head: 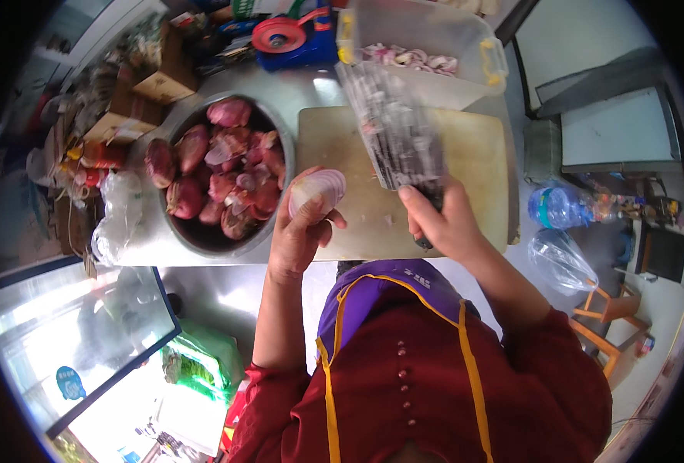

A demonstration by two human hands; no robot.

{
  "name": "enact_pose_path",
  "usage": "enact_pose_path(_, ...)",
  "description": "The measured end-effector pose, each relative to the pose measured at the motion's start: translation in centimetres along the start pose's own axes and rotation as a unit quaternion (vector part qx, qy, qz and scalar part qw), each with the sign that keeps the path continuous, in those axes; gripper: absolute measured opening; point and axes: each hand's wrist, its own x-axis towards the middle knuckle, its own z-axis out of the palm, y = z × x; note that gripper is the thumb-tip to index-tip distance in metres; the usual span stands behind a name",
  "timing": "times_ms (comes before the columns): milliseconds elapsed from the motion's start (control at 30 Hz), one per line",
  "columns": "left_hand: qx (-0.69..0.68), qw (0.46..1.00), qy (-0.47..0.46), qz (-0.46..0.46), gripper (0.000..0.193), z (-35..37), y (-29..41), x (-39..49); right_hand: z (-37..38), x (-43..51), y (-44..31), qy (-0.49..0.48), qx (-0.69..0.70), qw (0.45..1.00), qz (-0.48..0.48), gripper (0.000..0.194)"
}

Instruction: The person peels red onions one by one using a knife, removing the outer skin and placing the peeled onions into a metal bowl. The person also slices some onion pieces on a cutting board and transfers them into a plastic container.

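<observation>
My left hand [302, 231] grips a piece of red onion [319, 192], its pale ringed cut face turned up, over the left edge of a cutting board [475, 185]. In my right hand [443, 217] is the dark handle of a cleaver [391, 121]. Its broad blade, blurred and bearing some wet bits, is tilted above the board and points toward the far side. To the left stands a round metal bowl [175, 228] with several whole red onions [191, 147] and loose skins. A clear plastic bin [469, 87] beyond the board contains sliced onion rings [417, 61].
Cardboard boxes [165, 75] and a crumpled clear plastic bag [119, 214] lie left of the bowl. A blue device with a red wheel [278, 36] stands at the back. On the right are a large water bottle [556, 207] and a wooden stool [608, 324]. The metal table [249, 256] ends just before me.
</observation>
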Motion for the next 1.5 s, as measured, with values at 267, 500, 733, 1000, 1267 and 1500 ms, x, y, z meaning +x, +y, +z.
enact_pose_path(267,0.325,0.912,0.122,0.218,0.053,-6.2,1.4,-2.6,10.1,0.0,-1.4,-0.067,-0.290,0.918,-0.263,0.045)
enact_pose_path(500,0.416,0.830,0.212,0.304,0.048,-9.4,2.1,-2.7,14.0,1.5,-1.8,-0.080,-0.339,0.888,-0.301,0.043)
enact_pose_path(733,0.488,0.824,0.222,0.185,0.027,-10.5,3.5,-2.6,16.9,4.0,-2.2,-0.121,-0.333,0.912,-0.207,0.045)
enact_pose_path(1000,0.416,0.855,0.250,0.182,0.043,-10.8,5.2,-1.5,17.6,6.9,-3.5,-0.036,-0.184,0.952,-0.242,0.024)
enact_pose_path(1267,0.408,0.861,0.200,0.228,0.045,-11.8,6.7,-0.9,14.4,10.9,-2.9,-0.222,0.088,0.965,0.106,0.023)
enact_pose_path(1500,0.495,0.812,0.222,0.217,0.043,-12.4,7.0,-0.4,16.9,13.5,-0.9,-0.232,0.108,0.964,0.075,0.023)
